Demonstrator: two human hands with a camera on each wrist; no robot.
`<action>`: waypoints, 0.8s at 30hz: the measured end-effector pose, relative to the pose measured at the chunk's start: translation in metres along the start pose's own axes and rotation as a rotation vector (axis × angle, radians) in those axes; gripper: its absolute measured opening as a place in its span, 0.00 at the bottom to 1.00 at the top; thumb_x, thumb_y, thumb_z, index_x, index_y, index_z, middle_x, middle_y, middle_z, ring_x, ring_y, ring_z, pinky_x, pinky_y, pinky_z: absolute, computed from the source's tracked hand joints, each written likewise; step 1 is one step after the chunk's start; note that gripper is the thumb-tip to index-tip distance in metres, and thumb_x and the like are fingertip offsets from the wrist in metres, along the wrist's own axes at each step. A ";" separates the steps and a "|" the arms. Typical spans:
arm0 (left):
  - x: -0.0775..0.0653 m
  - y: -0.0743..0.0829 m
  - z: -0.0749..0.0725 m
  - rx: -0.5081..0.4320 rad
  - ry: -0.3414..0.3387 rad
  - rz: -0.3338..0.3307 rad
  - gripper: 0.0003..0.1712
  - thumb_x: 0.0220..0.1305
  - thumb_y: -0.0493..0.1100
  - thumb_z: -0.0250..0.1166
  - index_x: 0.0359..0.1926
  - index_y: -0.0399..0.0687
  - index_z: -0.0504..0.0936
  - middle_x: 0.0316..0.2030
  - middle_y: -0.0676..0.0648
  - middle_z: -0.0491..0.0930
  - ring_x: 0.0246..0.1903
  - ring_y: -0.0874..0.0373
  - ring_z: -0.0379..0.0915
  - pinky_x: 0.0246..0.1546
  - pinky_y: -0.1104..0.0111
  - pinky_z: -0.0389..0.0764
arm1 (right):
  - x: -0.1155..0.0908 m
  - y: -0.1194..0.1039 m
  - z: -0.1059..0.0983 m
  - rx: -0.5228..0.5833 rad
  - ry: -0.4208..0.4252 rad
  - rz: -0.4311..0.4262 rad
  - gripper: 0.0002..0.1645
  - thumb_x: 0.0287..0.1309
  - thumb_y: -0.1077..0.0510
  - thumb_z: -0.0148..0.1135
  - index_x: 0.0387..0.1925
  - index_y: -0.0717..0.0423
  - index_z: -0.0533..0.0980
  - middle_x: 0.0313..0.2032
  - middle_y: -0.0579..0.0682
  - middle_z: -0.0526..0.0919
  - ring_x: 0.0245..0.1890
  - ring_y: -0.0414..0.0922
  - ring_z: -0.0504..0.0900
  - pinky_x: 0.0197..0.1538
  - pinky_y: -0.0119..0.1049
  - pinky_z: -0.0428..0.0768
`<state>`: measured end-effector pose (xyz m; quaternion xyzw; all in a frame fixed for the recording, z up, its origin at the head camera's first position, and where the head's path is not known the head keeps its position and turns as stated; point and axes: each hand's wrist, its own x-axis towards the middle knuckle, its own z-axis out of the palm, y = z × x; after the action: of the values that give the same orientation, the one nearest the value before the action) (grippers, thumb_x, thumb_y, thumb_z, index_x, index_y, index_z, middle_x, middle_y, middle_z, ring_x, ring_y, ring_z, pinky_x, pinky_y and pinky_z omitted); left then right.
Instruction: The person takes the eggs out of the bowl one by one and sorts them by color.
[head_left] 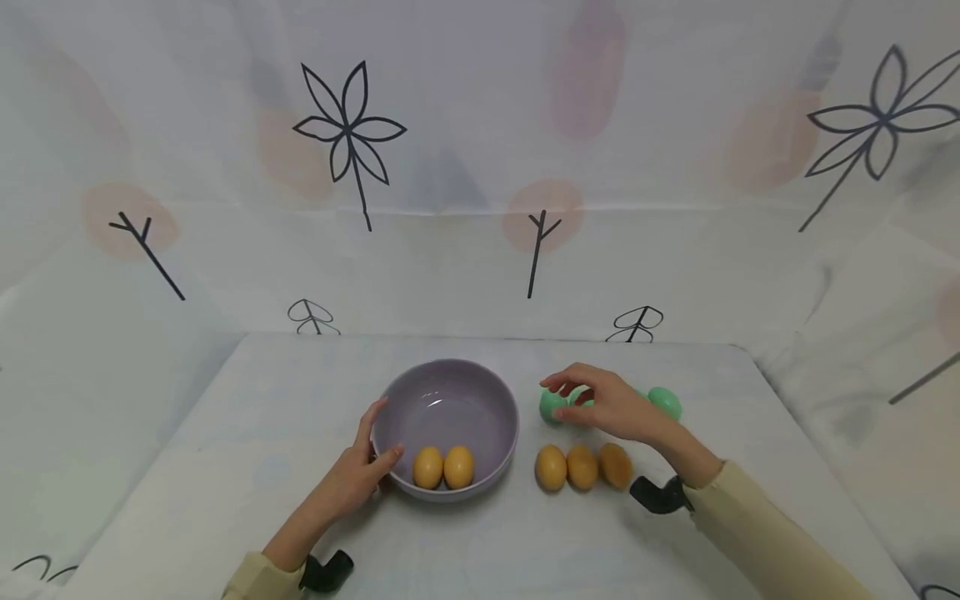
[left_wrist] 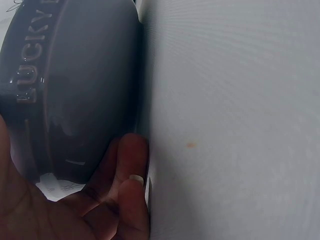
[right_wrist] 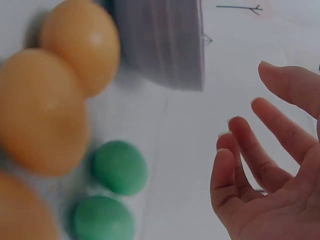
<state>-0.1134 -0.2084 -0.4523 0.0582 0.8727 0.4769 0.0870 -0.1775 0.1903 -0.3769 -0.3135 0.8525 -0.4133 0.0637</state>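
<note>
A purple bowl (head_left: 450, 408) stands on the table, with two yellow-brown eggs (head_left: 428, 467) side by side at its near inner wall. My left hand (head_left: 354, 479) grips the bowl's left side, thumb over the rim and the other fingers on the outside. Raised lettering shows on the outer wall (left_wrist: 70, 85) in the left wrist view. My right hand (head_left: 611, 404) hovers over the green eggs (head_left: 552, 406), fingers loosely bent and holding nothing. It partly hides them in the head view; a gap separates it from two green eggs (right_wrist: 120, 167) in the right wrist view.
Three more yellow-brown eggs (head_left: 582, 467) lie in a row right of the bowl, nearer than the green ones. Another green egg (head_left: 665, 403) sits beyond the right wrist. A patterned white cloth (head_left: 450, 275) hangs behind the white table (head_left: 300, 392).
</note>
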 end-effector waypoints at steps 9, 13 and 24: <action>0.001 0.000 0.000 -0.006 -0.002 0.006 0.45 0.72 0.55 0.59 0.78 0.70 0.40 0.21 0.46 0.75 0.22 0.54 0.71 0.25 0.66 0.69 | 0.062 -0.027 0.023 0.084 -0.162 -0.029 0.22 0.64 0.55 0.67 0.57 0.58 0.79 0.52 0.53 0.82 0.52 0.48 0.79 0.55 0.43 0.76; 0.001 0.001 0.000 -0.017 -0.005 -0.002 0.45 0.72 0.56 0.59 0.78 0.69 0.40 0.22 0.46 0.75 0.22 0.54 0.71 0.25 0.65 0.70 | 0.089 -0.031 0.035 0.102 -0.263 -0.051 0.22 0.65 0.55 0.65 0.57 0.59 0.79 0.54 0.54 0.82 0.54 0.45 0.79 0.56 0.40 0.75; -0.001 0.002 0.000 -0.036 -0.020 0.001 0.44 0.73 0.54 0.58 0.78 0.69 0.40 0.22 0.46 0.76 0.22 0.53 0.71 0.25 0.66 0.69 | 0.139 -0.043 0.082 0.170 -0.508 -0.011 0.23 0.65 0.55 0.64 0.59 0.58 0.79 0.54 0.50 0.83 0.52 0.37 0.80 0.55 0.36 0.75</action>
<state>-0.1122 -0.2073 -0.4501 0.0619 0.8632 0.4918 0.0963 -0.2367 0.0343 -0.3777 -0.4056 0.7696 -0.3918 0.2995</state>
